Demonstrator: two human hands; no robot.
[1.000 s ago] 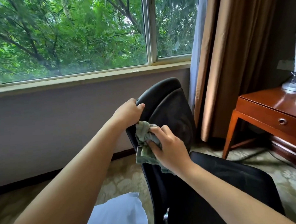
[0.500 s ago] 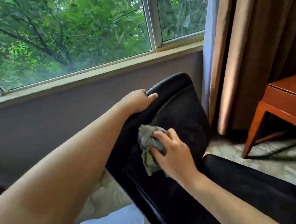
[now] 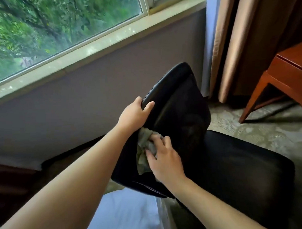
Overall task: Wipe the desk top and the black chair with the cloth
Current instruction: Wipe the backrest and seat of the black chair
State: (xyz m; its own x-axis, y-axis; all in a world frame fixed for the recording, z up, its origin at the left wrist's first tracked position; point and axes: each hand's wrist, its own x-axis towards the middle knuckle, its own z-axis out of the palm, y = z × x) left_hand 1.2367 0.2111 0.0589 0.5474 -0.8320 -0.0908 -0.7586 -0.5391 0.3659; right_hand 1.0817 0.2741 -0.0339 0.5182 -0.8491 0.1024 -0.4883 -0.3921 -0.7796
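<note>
Crumpled grey cloth [image 3: 144, 147], glossy black chair [image 3: 234, 162], right hand [image 3: 165, 161]

Two bare hands are counted: left hand [image 3: 134, 115], right hand [image 3: 163, 159]. One cloth [image 3: 144, 148], one black chair [image 3: 216, 155], one wooden desk [image 3: 289, 75], one window [image 3: 58, 32], one brown curtain [image 3: 238, 42], one white item [image 3: 126, 214] at bottom edge.

The chair [image 3: 234, 164] is glossy black. The cloth [image 3: 144, 145] is dull grey-green. The desk [image 3: 285, 75] is reddish-brown wood. The curtain [image 3: 233, 43] is tan, the wall [image 3: 94, 92] grey-mauve, and the carpet [image 3: 267, 127] pale beige with a mottled leafy pattern.
</note>
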